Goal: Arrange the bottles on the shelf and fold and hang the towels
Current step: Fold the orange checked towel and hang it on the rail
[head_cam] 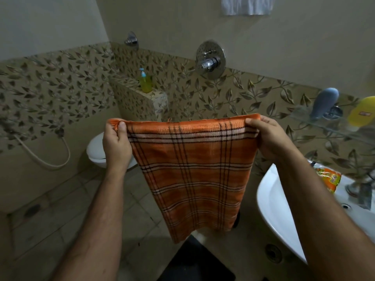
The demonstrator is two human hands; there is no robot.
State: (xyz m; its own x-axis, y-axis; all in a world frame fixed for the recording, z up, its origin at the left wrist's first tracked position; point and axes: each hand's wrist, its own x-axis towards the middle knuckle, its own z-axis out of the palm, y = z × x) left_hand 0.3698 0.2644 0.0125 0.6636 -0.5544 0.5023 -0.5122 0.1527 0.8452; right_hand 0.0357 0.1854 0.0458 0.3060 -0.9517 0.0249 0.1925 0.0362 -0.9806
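We hold the orange checked towel point(194, 169) taut, left hand point(116, 145) at 9 o'clock and right hand point(272, 138) at 3 o'clock, fingers pinching top corners. Keep edges level before folding.

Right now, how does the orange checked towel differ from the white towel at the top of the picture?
The orange checked towel is held up in the air, its top corners pinched by the left hand and the right hand; the white towel hangs high on the wall, untouched. The orange one has dark and pale stripes; the white one is plain. The orange one shows whole; the white one is cut off by the frame. Both hang downward.
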